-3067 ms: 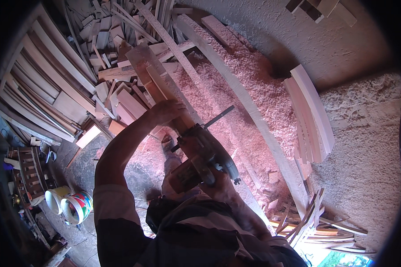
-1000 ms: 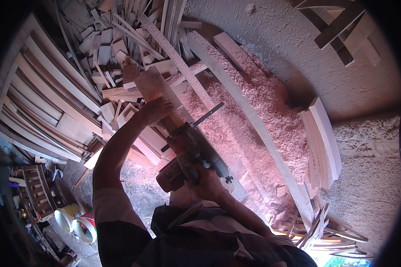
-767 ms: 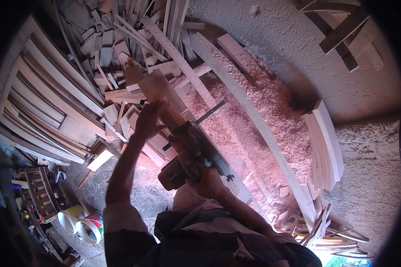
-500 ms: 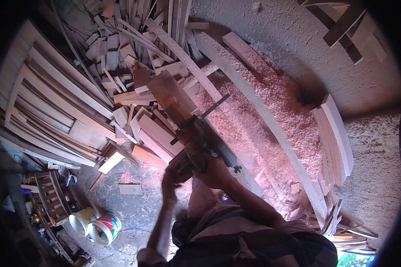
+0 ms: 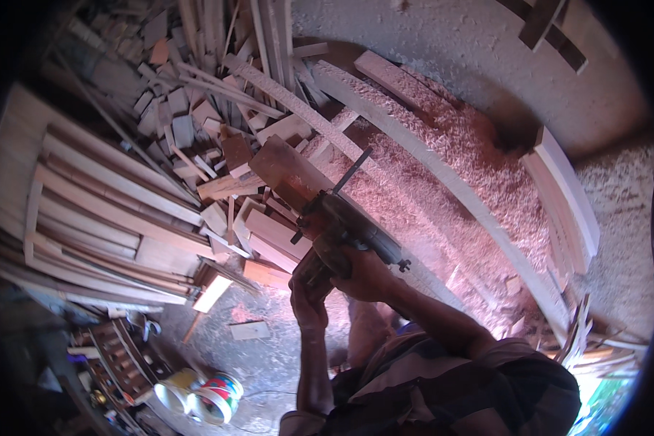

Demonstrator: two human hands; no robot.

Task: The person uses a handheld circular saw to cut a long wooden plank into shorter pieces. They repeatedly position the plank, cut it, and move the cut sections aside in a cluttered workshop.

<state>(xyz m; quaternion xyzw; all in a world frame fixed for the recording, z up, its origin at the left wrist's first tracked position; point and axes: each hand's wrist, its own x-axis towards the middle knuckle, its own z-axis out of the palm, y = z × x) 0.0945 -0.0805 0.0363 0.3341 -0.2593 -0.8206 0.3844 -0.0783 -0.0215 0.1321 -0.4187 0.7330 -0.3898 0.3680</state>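
Observation:
An electric hand planer [image 5: 363,231] with a dark body and a thin side bar lies along a wooden plank [image 5: 287,168] near the middle of the view. My right hand [image 5: 367,275] is wrapped round its rear handle. My left hand [image 5: 309,304] grips the planer's near side, with its fingers partly hidden behind the tool. The plank's far end sticks out beyond the planer toward the offcuts; its underside is hidden.
Pink shavings [image 5: 443,174] cover the floor around a long curved board [image 5: 443,171]. Offcuts [image 5: 185,131] are heaped at the far left, beside stacked wooden frames [image 5: 94,211]. Two buckets [image 5: 214,400] stand at the lower left. Thick pieces [image 5: 570,196] lean near the wall.
The whole view has swung, so the surroundings sit differently in it. Both hands keep their hold on the planer, which stays near the same part of the plank.

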